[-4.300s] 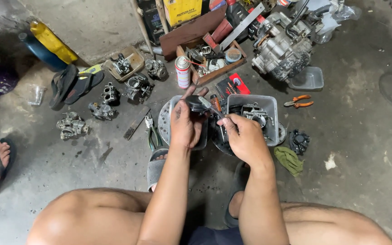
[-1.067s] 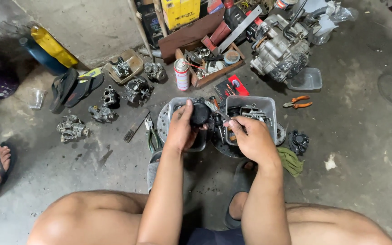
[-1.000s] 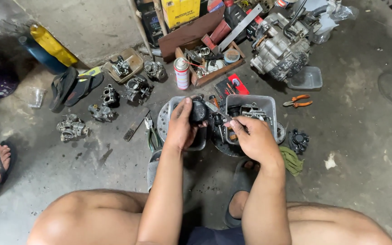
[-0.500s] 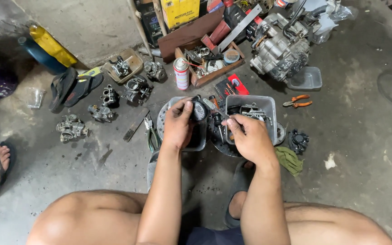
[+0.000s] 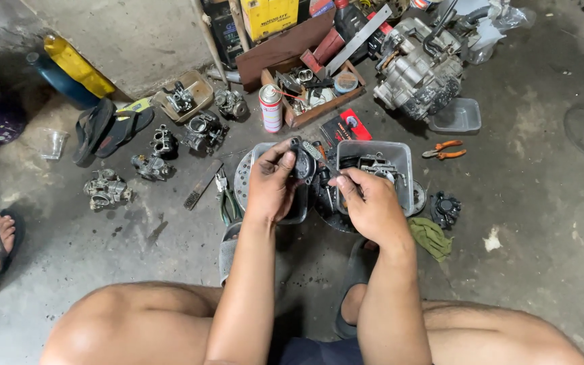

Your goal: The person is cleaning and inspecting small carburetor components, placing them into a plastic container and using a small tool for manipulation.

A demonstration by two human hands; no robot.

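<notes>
Left hand [image 5: 273,184] gripped a dark carburetor body [image 5: 303,161] above 2 grey plastic tubs [image 5: 400,154]. Right hand [image 5: 368,201] pinched something small beside it; item unclear. Judged mid-work: 5 other carburetors [image 5: 106,189] lay untouched on the floor.

**A floor-level engine repair workshop**

The stained concrete floor [image 5: 542,223] serves as the bench. Beyond the fingers [image 5: 280,154] stands a bare engine block [image 5: 417,74] beside a wooden box of parts [image 5: 315,91] and a spray can [image 5: 271,108]. Left of them lie loose carburettors [image 5: 153,159]; to the right, orange-handled pliers [image 5: 444,149].
</notes>
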